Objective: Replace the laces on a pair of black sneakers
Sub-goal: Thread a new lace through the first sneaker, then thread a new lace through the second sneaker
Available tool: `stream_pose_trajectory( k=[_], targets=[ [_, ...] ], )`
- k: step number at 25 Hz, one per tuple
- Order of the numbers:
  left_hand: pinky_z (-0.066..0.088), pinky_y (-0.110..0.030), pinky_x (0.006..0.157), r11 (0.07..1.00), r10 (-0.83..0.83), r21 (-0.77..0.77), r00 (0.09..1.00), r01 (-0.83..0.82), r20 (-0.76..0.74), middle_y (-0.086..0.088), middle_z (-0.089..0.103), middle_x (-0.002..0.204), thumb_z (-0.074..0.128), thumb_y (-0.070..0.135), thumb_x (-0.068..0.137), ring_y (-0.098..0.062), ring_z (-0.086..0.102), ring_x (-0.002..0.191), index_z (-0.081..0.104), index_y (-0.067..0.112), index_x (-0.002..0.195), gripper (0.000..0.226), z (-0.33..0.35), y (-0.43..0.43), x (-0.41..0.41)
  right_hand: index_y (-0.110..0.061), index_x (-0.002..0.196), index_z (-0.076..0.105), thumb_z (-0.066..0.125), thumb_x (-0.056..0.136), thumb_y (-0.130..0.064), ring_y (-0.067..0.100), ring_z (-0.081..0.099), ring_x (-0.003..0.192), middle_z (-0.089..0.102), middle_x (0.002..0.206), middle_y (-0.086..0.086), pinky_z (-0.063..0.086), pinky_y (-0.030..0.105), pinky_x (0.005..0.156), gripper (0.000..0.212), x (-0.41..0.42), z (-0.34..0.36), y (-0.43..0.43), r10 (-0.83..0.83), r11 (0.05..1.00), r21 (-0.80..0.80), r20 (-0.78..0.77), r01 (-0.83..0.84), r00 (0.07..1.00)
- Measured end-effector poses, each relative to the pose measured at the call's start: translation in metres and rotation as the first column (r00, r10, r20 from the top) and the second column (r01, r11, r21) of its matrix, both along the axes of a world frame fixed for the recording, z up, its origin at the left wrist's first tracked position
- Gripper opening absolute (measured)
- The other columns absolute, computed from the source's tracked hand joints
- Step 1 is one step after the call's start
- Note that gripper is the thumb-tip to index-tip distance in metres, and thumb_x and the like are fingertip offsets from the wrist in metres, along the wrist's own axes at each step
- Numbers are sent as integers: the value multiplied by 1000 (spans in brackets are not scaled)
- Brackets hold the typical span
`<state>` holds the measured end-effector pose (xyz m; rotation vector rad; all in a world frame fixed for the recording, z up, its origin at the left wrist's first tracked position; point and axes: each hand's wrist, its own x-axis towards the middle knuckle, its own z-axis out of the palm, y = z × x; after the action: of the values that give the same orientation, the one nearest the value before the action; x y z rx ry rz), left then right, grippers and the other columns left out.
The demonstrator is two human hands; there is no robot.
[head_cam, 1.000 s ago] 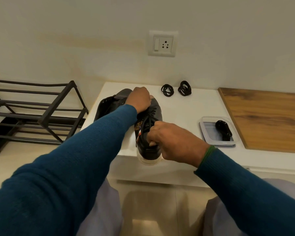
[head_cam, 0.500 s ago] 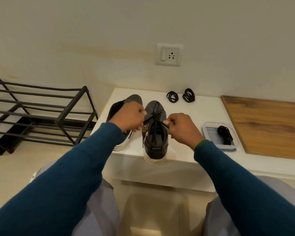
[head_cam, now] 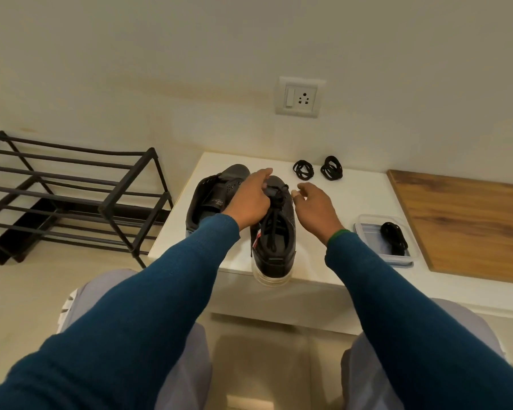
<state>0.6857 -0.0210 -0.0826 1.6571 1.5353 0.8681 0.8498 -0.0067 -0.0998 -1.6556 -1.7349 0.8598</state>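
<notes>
**Hands at the laced sneaker on the counter**

The left grip [head_cam: 251, 199] pinches the black lace [head_cam: 272, 229] near the toe of the laced sneaker [head_cam: 279, 261]. The right grip [head_cam: 314, 205] is slack and empty, with fingers spread just beside the same toe. This sneaker lies lengthwise on the white counter [head_cam: 347, 199], its heel overhanging the front edge. The second sneaker [head_cam: 214, 196] lies just to its left, partly hidden by the left wrist and sleeve. Two coiled black laces [head_cam: 303, 170] [head_cam: 332, 168] lie near the wall. To the right are a clear container [head_cam: 365, 232] holding a dark bundle [head_cam: 393, 238], then a wooden board [head_cam: 468, 220]. A black shoe rack [head_cam: 71, 190] stands on the floor at the left, and a wall socket [head_cam: 299, 97] is above.
</notes>
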Motion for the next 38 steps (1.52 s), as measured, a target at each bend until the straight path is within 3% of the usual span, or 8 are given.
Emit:
stream_pose_trajectory(
  k=[4, 7, 11, 17, 22, 29, 33, 38],
  targets=[
    [38, -45, 111, 937, 308, 306, 807, -166, -504, -15, 47, 140, 59, 16, 87, -34, 44, 131, 50, 6, 135, 49, 0, -8, -38, -19, 153, 33, 37, 98, -64, 25, 41, 140, 42, 154, 2, 37, 41, 112, 71, -8, -12, -26, -22, 982, -186, -283, -32, 959],
    [25, -59, 114, 908, 289, 54, 530, -415, -797, -22, 31, 151, 56, 60, 87, -47, 30, 140, 42, 7, 139, 76, -4, -29, -63, -31, 146, 39, 34, 102, -57, 24, 51, 130, 51, 139, -3, 43, 42, 109, 52, -26, -16, -41, 13, 985, -151, -402, -81, 915],
    [54, -46, 93, 920, 178, -170, 763, -353, -621, -13, 62, 114, 55, 50, 95, -31, 64, 101, 59, 7, 125, 52, -3, -43, -83, -27, 143, 42, 32, 104, -49, 25, 53, 125, 50, 138, 4, 42, 49, 111, 46, -49, -21, -41, -55, 991, -137, -401, 0, 914],
    [46, -39, 69, 894, 404, 94, 694, -439, -596, -15, 64, 104, 53, 41, 96, -32, 60, 86, 62, 6, 107, 38, 75, -37, -108, -21, 151, 37, 37, 102, -47, 27, 45, 134, 37, 153, 3, 36, 49, 115, 56, -140, -16, -37, -61, 992, -129, -394, 10, 917],
    [50, -43, 82, 922, 363, 117, 718, -369, -594, -17, 59, 118, 49, 36, 98, -36, 61, 104, 59, 4, 120, 39, 96, -34, -43, -13, 140, 49, 35, 105, -32, 30, 54, 127, 57, 133, 5, 43, 35, 101, 42, -145, -16, -48, -288, 933, -354, -637, 61, 715],
    [46, -37, 74, 966, 96, -133, 786, -221, -611, -15, 64, 112, 44, 26, 99, -29, 57, 87, 59, 9, 101, 23, 43, -38, 30, -4, 109, 65, 49, 90, -3, 30, 57, 110, 62, 115, 14, 50, 39, 91, 25, 82, 28, -31, -406, 902, 199, 93, 383, 909],
    [53, -39, 87, 961, -14, -204, 703, -188, -711, -16, 60, 118, 42, 18, 100, -30, 59, 104, 60, 6, 120, 30, 14, -38, 42, -5, 76, 49, 53, 86, 4, 29, 55, 77, 63, 97, 17, 44, 33, 63, 14, 143, 30, -27, -240, 955, 29, 664, 296, 708],
    [42, -36, 76, 930, -54, -290, 699, -225, -713, -16, 62, 120, 42, 27, 99, -28, 54, 90, 60, 6, 123, 37, 5, -26, 41, -3, 108, 60, 62, 87, -7, 33, 64, 97, 63, 112, 15, 45, 32, 69, 21, 138, 4, -24, -147, 971, -27, 716, 238, 682]
  ],
)
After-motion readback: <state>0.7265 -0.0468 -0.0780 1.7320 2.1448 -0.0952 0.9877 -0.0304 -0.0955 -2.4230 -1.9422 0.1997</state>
